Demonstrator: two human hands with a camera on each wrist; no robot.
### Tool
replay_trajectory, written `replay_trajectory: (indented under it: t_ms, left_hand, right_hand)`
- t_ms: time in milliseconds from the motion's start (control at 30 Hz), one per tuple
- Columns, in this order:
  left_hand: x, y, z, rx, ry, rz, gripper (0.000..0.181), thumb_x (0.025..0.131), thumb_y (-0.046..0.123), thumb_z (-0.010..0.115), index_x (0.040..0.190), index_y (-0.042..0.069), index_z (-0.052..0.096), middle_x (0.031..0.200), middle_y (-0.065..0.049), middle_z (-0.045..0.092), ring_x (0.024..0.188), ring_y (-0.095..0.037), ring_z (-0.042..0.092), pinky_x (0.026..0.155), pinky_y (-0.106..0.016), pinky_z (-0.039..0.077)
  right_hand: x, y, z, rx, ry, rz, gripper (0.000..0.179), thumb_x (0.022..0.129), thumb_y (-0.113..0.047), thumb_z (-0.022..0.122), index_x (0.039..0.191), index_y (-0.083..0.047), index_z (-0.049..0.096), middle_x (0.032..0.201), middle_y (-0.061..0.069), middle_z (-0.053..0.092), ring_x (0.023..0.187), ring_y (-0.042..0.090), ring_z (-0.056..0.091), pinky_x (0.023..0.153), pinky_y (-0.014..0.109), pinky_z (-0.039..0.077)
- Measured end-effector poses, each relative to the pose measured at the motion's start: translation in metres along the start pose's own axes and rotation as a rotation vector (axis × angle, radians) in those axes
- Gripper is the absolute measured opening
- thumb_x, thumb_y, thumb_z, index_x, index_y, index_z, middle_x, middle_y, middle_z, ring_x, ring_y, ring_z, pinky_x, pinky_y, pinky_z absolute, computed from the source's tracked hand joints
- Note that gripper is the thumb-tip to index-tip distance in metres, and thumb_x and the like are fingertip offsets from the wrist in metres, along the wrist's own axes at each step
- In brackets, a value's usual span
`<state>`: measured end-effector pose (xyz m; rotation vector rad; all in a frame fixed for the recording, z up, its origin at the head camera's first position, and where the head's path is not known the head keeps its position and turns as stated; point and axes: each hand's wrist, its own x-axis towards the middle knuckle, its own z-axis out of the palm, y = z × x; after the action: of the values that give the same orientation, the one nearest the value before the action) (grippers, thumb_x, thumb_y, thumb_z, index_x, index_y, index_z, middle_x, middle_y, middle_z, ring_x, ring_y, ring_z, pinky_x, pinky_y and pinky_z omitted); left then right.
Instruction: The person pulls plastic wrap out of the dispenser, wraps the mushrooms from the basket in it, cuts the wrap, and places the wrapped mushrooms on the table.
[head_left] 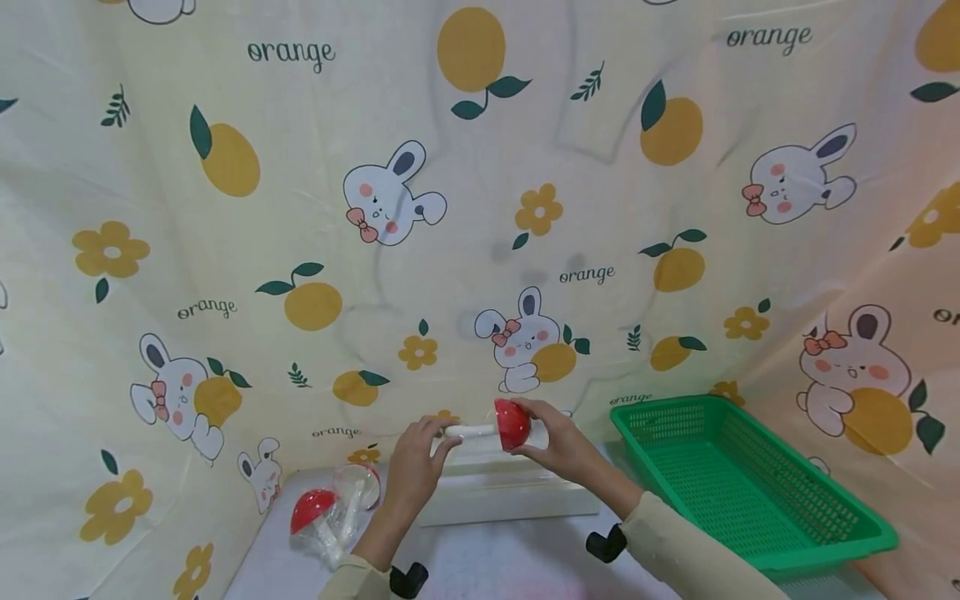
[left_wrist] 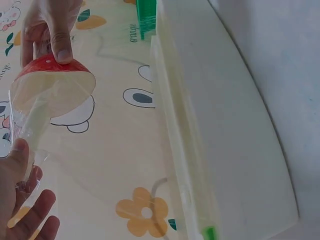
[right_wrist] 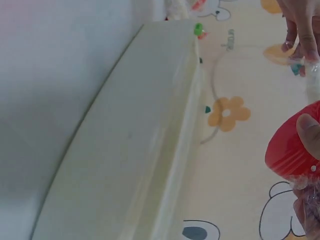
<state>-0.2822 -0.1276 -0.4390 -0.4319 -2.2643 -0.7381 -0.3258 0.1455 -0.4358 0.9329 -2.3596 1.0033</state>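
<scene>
A toy mushroom [head_left: 513,425] with a red cap and white stem is held sideways above a white box [head_left: 510,504]. Clear plastic film surrounds it. My left hand [head_left: 414,467] pinches the stem's end between thumb and fingers; in the left wrist view the other fingers are spread. My right hand [head_left: 561,446] grips the cap from the right, its thumb pressed on the red dome in the right wrist view. On the table at the left lie a red-capped wrapped mushroom [head_left: 313,510] and another wrapped mushroom [head_left: 360,492], touching each other.
A green perforated plastic basket [head_left: 817,550] stands at the right, beside my right forearm. Behind everything hangs a cream cloth [head_left: 465,333] printed with rabbits and oranges. The white table surface [head_left: 487,567] extends in front of the box.
</scene>
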Motion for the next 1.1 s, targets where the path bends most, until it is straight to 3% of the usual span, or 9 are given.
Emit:
replay_trajectory:
  t_ms: [200, 433, 667, 933, 1100]
  left_hand:
    - [0.004, 0.002, -0.004, -0.018, 0.010, -0.003, 0.028, 0.097, 0.028, 0.079, 0.122, 0.017, 0.076, 0.108, 0.003, 0.073, 0.097, -0.018, 0.066, 0.083, -0.043, 0.056]
    - [0.009, 0.002, -0.007, -0.033, 0.012, 0.003, 0.027, 0.097, 0.027, 0.080, 0.122, 0.018, 0.076, 0.111, 0.001, 0.073, 0.099, -0.026, 0.068, 0.085, -0.044, 0.055]
    - [0.013, 0.006, -0.010, -0.014, 0.013, -0.003, 0.028, 0.097, 0.028, 0.080, 0.123, 0.019, 0.075, 0.109, 0.003, 0.072, 0.097, -0.021, 0.066, 0.085, -0.042, 0.055]
    - [0.017, 0.010, -0.016, -0.032, -0.001, -0.005, 0.028, 0.097, 0.027, 0.079, 0.123, 0.017, 0.075, 0.109, 0.000, 0.072, 0.099, -0.025, 0.068, 0.088, -0.046, 0.056]
    - [0.019, 0.011, -0.018, -0.035, 0.003, 0.008, 0.027, 0.098, 0.028, 0.079, 0.123, 0.018, 0.075, 0.111, 0.001, 0.073, 0.100, -0.023, 0.069, 0.090, -0.047, 0.056]
  right_hand:
    - [0.005, -0.002, -0.005, -0.004, 0.024, -0.018, 0.084, 0.083, -0.014, 0.095, 0.155, -0.022, 0.053, 0.148, 0.000, 0.062, 0.132, 0.024, 0.061, 0.100, 0.039, 0.060]
    - [0.009, -0.003, -0.008, 0.008, 0.029, -0.040, 0.084, 0.083, -0.011, 0.095, 0.155, -0.021, 0.053, 0.147, 0.002, 0.063, 0.133, 0.026, 0.060, 0.097, 0.045, 0.061]
    - [0.013, -0.004, -0.011, 0.000, 0.034, -0.047, 0.084, 0.083, -0.010, 0.095, 0.155, -0.020, 0.053, 0.148, 0.002, 0.062, 0.135, 0.027, 0.059, 0.097, 0.039, 0.061]
    - [0.016, -0.009, -0.016, 0.020, 0.039, -0.049, 0.084, 0.083, -0.009, 0.094, 0.155, -0.018, 0.053, 0.148, 0.006, 0.062, 0.137, 0.032, 0.058, 0.096, 0.050, 0.061]
    - [0.018, -0.014, -0.019, -0.005, 0.046, -0.056, 0.084, 0.082, -0.009, 0.095, 0.155, -0.017, 0.054, 0.148, 0.007, 0.063, 0.136, 0.032, 0.059, 0.096, 0.046, 0.062]
